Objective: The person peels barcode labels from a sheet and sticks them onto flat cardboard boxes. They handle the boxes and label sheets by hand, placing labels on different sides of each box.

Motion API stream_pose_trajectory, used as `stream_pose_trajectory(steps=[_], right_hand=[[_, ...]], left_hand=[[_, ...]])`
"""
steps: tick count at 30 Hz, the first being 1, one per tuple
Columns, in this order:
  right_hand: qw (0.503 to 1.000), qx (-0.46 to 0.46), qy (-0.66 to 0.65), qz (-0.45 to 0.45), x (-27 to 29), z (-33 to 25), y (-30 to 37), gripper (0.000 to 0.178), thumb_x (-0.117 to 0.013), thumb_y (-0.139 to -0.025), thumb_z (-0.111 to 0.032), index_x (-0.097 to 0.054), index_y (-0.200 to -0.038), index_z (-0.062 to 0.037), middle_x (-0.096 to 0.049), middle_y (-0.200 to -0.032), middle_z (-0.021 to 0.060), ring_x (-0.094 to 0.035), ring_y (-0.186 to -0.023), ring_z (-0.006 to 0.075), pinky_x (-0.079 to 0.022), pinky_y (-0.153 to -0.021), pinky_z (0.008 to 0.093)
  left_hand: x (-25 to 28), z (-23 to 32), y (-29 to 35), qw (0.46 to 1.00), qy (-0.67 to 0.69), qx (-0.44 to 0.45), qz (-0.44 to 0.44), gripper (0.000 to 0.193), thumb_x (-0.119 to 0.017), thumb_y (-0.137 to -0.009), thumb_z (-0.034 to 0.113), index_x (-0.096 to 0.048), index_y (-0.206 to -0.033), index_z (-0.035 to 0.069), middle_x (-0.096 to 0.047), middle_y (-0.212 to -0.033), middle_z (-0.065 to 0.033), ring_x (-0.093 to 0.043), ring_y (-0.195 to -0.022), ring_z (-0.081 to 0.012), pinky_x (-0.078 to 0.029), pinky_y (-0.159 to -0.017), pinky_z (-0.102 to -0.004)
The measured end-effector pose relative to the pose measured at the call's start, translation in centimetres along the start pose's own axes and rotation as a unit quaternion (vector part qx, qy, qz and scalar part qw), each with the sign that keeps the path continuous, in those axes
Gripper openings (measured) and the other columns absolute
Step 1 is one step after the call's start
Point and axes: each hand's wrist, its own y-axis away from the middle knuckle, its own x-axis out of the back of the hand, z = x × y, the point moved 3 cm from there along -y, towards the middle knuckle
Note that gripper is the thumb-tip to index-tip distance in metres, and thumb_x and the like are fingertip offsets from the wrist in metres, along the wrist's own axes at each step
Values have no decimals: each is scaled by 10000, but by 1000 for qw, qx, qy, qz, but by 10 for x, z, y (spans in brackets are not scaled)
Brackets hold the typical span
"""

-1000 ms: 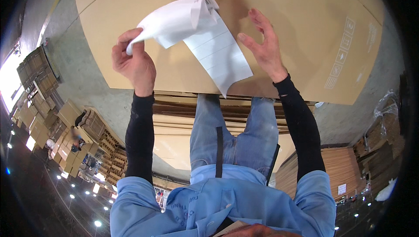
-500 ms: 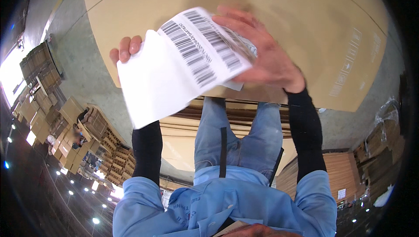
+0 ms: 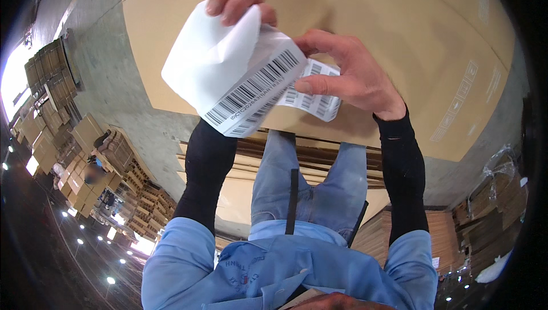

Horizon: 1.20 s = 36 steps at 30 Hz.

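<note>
My left hand (image 3: 241,2) grips the upper edge of a white barcode label sheet (image 3: 197,65), its fingers curled over the paper. The sheet bends below that hand, and a strip with black barcodes runs along its lower right edge. My right hand (image 3: 357,76) is closed on a smaller piece of barcode labels (image 3: 315,102), thumb on its face and fingers behind. The two label pieces overlap between my hands; whether they are joined there is hidden. Both hands are held above a large flat brown cardboard sheet (image 3: 411,30).
A stack of flattened cardboard (image 3: 234,164) lies under the large sheet, close to my legs. Stacked boxes and pallets (image 3: 140,204) stand on the left, with a person (image 3: 94,176) among them. On the right are more cardboard stacks (image 3: 436,236) and clear plastic wrap (image 3: 499,164).
My left hand has moved up and to the right, folding the label sheet toward my right hand. The right hand has shifted slightly and now shows its thumb on the smaller label piece.
</note>
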Motion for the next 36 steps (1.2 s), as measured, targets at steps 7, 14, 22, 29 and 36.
stream_pose_trajectory(steps=[7, 14, 22, 29, 36], right_hand=[[973, -8, -120, 196, 21, 19, 54, 218, -766, -878, -128, -741, -1045, 11, -756, -980, 89, -680, -873, 114, -542, -803, 276], [877, -4, -238, 417, 19, 38, 121, 244, -743, -925, -139, -726, -1064, 61, -757, -922, 115, -685, -808, 112, -554, -750, 239], [867, -13, -305, 394, -9, 29, 142, 247, -673, -918, 9, -680, -1156, 75, -735, -1021, 104, -682, -893, 115, -568, -798, 263], [871, -13, -249, 422, -3, 37, 150, 220, -664, -919, 34, -680, -1132, 87, -730, -999, 112, -682, -907, 127, -572, -808, 256], [844, 38, -296, 446, 5, 44, 155, 211, -660, -922, 40, -676, -1127, 89, -727, -1020, 120, -683, -901, 130, -571, -799, 248]], left_hand=[[68, 21, -26, 897, -313, 67, 305, 374, -418, -1034, 360, -616, -1019, 43, -652, -1096, -143, -606, -1029, -260, -456, -968, -424], [13, 30, 21, 517, -741, -382, 195, 117, -587, -959, 8, -507, -1043, 14, -598, -1205, -145, -593, -1065, -262, -496, -905, -412], [15, -117, 33, 185, -958, -58, -212, 309, -831, -690, 18, -535, -622, 81, -748, -1067, -45, -687, -988, -236, -459, -982, -461], [32, -126, 21, 229, -943, -64, -232, 342, -833, -711, 0, -505, -633, 60, -749, -1052, -81, -717, -963, -261, -522, -941, -471], [38, -142, 19, 283, -928, -44, -238, 498, -843, -697, -38, -359, -607, 34, -742, -1024, -162, -729, -952, -328, -594, -850, -446]])
